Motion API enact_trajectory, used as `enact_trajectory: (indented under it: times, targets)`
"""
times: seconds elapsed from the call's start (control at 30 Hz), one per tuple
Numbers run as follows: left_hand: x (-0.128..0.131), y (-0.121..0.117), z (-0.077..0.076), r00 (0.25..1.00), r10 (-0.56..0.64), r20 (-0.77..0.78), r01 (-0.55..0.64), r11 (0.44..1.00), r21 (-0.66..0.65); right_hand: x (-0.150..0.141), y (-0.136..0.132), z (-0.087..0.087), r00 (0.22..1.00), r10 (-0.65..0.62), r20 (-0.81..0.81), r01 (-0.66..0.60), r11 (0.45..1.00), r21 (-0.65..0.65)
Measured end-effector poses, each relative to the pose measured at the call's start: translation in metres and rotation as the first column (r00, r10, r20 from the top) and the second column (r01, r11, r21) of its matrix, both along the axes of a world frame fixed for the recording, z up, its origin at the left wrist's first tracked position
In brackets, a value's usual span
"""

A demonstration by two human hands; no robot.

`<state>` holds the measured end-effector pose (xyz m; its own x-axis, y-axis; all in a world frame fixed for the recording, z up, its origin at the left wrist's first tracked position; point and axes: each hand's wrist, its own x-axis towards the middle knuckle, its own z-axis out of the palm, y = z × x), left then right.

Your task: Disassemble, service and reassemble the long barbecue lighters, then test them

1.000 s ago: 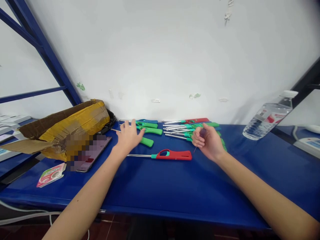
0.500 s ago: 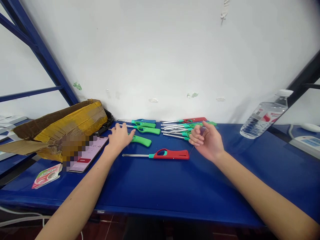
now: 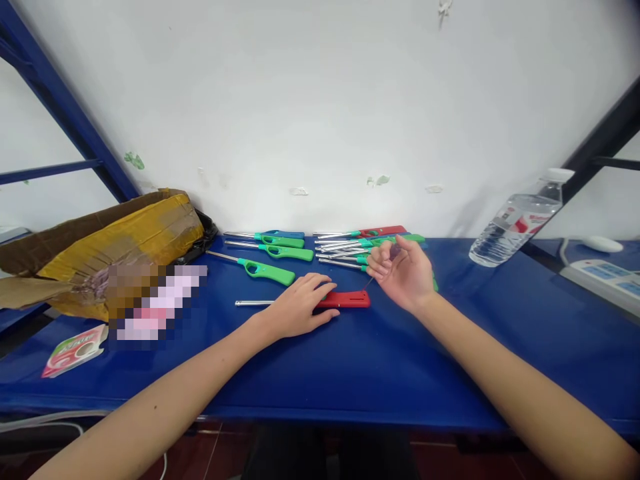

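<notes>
A red long-necked gas lighter [image 3: 353,299] lies across the desk in front of me, metal tube to the left. My left hand [image 3: 303,307] is over its trigger part, thumb on the near side and fingers on the far side, hiding the middle. My right hand [image 3: 403,273] is curled, palm up, around a small screwdriver with a purplish handle [image 3: 395,251]. Its thin shaft slants down to the butt end of the red lighter; whether it touches I cannot tell. Behind my left hand lies a green lighter [image 3: 270,272].
More lighters [image 3: 287,253] lie along the wall at left, and a pile [image 3: 350,247] lies behind my right hand. A taped carton [image 3: 165,227], a blurred-out phone [image 3: 160,303] and a torn package card [image 3: 75,350] are at left. A water bottle [image 3: 515,223] and a power strip [image 3: 605,283] are at right.
My left hand has moved right, from the green lighter onto the red lighter. That green lighter now lies free, turned slightly. My right hand still holds the screwdriver near the red lighter's end.
</notes>
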<state>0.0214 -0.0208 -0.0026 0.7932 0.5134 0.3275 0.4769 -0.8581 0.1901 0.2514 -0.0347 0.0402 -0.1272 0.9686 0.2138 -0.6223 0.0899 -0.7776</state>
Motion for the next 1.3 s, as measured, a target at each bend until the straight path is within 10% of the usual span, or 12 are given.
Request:
enact_trajectory:
  times: [1.3]
  targets:
    - [-0.002, 0.005, 0.000, 1.000, 0.019, 0.013, -0.017, 0.995, -0.101, 0.012, 0.007, -0.002, 0.982, 0.155, 0.109, -0.158, 0.987, 0.017]
